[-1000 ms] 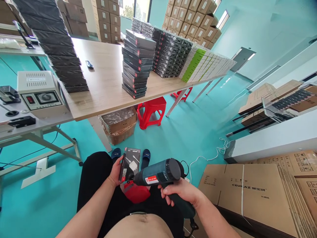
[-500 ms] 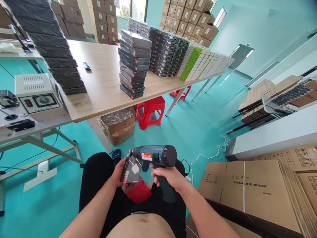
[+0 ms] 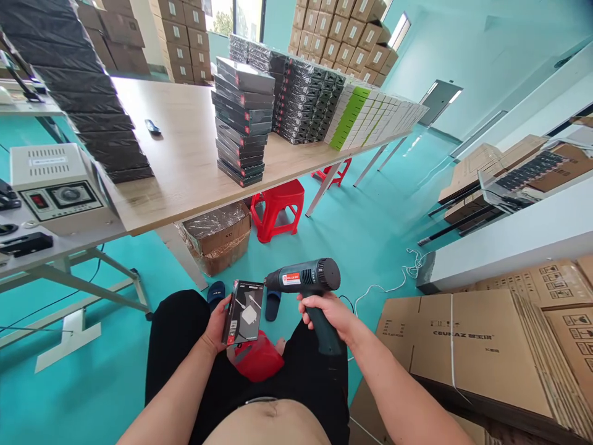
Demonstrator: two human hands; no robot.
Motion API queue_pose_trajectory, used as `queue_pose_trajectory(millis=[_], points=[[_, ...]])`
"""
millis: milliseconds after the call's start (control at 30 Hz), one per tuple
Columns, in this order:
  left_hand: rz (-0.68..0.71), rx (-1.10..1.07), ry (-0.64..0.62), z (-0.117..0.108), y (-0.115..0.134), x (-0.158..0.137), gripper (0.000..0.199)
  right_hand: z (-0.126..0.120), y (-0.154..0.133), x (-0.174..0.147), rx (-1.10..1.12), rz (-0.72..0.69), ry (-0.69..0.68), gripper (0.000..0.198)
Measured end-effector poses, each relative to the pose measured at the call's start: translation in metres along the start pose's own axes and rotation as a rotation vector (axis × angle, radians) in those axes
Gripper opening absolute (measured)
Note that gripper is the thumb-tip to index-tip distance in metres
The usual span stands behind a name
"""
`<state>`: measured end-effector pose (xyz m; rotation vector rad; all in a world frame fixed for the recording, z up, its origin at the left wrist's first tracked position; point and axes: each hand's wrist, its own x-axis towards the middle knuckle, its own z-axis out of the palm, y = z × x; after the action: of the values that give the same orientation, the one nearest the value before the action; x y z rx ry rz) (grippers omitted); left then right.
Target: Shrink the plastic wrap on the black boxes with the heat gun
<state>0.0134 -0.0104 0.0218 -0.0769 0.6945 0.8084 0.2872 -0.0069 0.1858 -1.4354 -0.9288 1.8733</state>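
The right hand (image 3: 331,312) wraps its fingers around the dark handle of a heat gun (image 3: 306,278), the nozzle pointing across toward the left hand (image 3: 215,326). To the left of the tool, that left hand is clamped on the side of a black box (image 3: 245,315), printed with a white charger and cable and held above the person's lap. The nozzle's tip sits just beside the box's far right corner; whether the two touch cannot be told from this angle.

Below the hands, between thighs in black trousers (image 3: 176,346), shows a red surface (image 3: 259,366). Just beyond the hands, dark slippers (image 3: 273,304) are seen on a turquoise floor (image 3: 370,228). Farther beyond the left hand, an open carton (image 3: 222,247) sits under a wood-topped table (image 3: 180,154), with a red stool (image 3: 278,210) to its right. On the table, well beyond both hands, rises a stack of dark boxes (image 3: 243,120); to its right stand rows of green and white boxes (image 3: 354,117). Well to the left of the left hand, a beige unit (image 3: 58,188) with a dial stands beside a tall black stack (image 3: 92,99). To the right of the right hand lie flattened cartons (image 3: 482,364), bound with white strapping (image 3: 453,346).
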Motion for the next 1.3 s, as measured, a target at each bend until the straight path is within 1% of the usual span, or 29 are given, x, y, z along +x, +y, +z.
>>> queue_pose_trajectory(millis=[67,133,233,300,333,467,500,567,633,667,700,767,833,900,1000,1033,1133,1200,1300], points=[[0.016,0.023,-0.008,-0.001,0.0,0.001,0.048,-0.01,0.007,-0.005,-0.041,0.04,-0.021,0.027],[0.033,0.031,-0.012,-0.001,0.0,0.001,0.049,-0.016,0.015,-0.015,-0.099,0.096,-0.083,0.027],[0.061,0.009,-0.019,0.001,0.0,0.001,0.049,-0.017,0.025,-0.03,-0.203,0.207,-0.231,0.027],[0.069,-0.003,-0.033,0.002,0.001,0.0,0.049,-0.014,0.028,-0.036,-0.227,0.231,-0.274,0.027],[0.065,-0.004,-0.032,0.002,0.001,0.0,0.049,-0.012,0.029,-0.037,-0.21,0.216,-0.257,0.028],[0.072,-0.01,0.019,0.001,0.002,0.002,0.051,-0.008,0.033,-0.035,-0.093,0.122,-0.101,0.029],[0.078,-0.02,0.027,0.001,0.002,0.002,0.051,-0.008,0.034,-0.035,-0.096,0.129,-0.102,0.028],[0.104,-0.046,0.039,0.0,0.002,0.003,0.048,-0.009,0.038,-0.038,-0.126,0.172,-0.173,0.028],[0.16,-0.07,0.057,0.001,0.002,0.004,0.044,-0.012,0.042,-0.042,-0.119,0.215,-0.254,0.028],[0.201,-0.085,0.064,0.001,0.002,0.005,0.042,-0.013,0.044,-0.043,-0.083,0.218,-0.26,0.029],[0.24,-0.101,0.067,0.001,0.002,0.006,0.04,-0.015,0.045,-0.044,-0.027,0.202,-0.237,0.029],[0.287,-0.138,0.056,-0.001,0.004,0.01,0.038,-0.018,0.047,-0.045,0.109,0.131,-0.125,0.029],[0.284,-0.171,0.064,-0.005,0.006,0.015,0.037,-0.02,0.048,-0.044,0.187,0.068,-0.027,0.028],[0.266,-0.202,0.1,-0.01,0.008,0.021,0.037,-0.017,0.05,-0.045,0.166,0.062,-0.024,0.027],[0.241,-0.222,0.138,-0.017,0.009,0.029,0.035,-0.006,0.052,-0.047,0.12,0.08,-0.118,0.029],[0.241,-0.221,0.142,-0.019,0.009,0.031,0.034,-0.001,0.052,-0.047,0.133,0.064,-0.122,0.029],[0.264,-0.225,0.149,-0.021,0.009,0.03,0.03,0.008,0.052,-0.045,0.172,-0.013,-0.027,0.03],[0.275,-0.24,0.154,-0.02,0.009,0.027,0.026,0.008,0.051,-0.042,0.141,-0.018,0.011,0.029],[0.282,-0.249,0.154,-0.019,0.009,0.024,0.022,0.009,0.051,-0.041,0.069,0.032,-0.068,0.029]])
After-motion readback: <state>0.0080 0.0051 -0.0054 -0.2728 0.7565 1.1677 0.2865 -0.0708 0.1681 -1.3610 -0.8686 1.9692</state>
